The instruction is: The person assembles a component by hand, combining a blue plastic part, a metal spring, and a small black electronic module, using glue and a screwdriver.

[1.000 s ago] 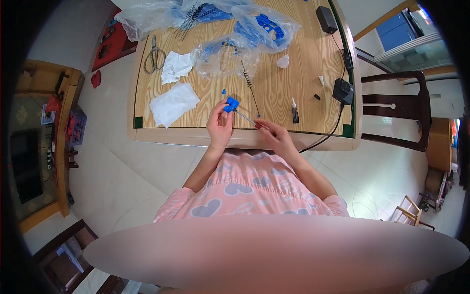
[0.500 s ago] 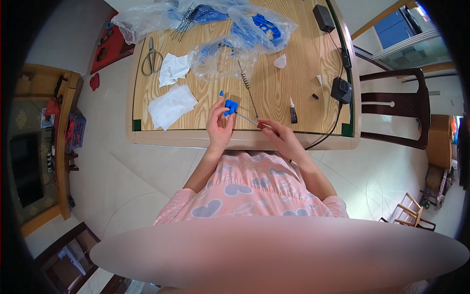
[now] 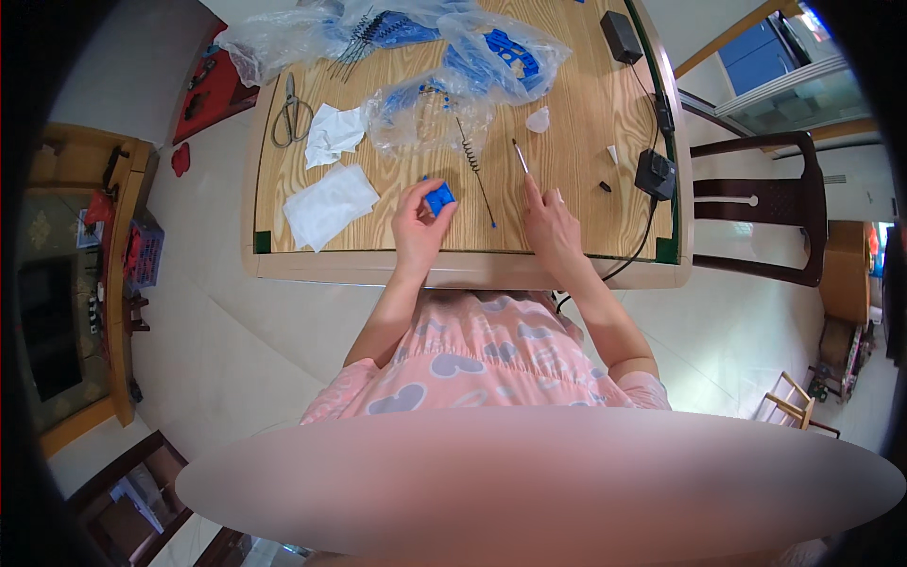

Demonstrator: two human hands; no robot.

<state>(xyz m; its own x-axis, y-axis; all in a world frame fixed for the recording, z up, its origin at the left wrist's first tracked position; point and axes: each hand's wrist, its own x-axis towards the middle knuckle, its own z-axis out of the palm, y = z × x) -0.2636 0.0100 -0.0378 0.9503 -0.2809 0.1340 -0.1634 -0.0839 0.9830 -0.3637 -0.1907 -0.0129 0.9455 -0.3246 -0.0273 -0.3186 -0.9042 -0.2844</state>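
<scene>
Near the table's front edge, my left hand (image 3: 419, 223) pinches a small blue plastic part (image 3: 439, 197) between thumb and fingers. To the right, my right hand (image 3: 552, 225) is low over the tabletop, palm down. Its fingers are on a thin screwdriver (image 3: 521, 156), whose metal shaft and dark tip point away from me; the handle is hidden under the hand. Between my hands lies a black coiled wire (image 3: 470, 156) with a small blue end.
Clear plastic bags (image 3: 430, 104) with blue parts cover the back. Scissors (image 3: 291, 111), white tissue (image 3: 333, 135) and a white cloth (image 3: 331, 206) lie left. At right are a black adapter (image 3: 656, 175), its cable, a small black cap (image 3: 605, 186) and a white cone (image 3: 612, 154).
My right hand has taken the screwdriver away from the blue part, to the right, and turned its tip away from me. The small glue tube is now hidden around that hand.
</scene>
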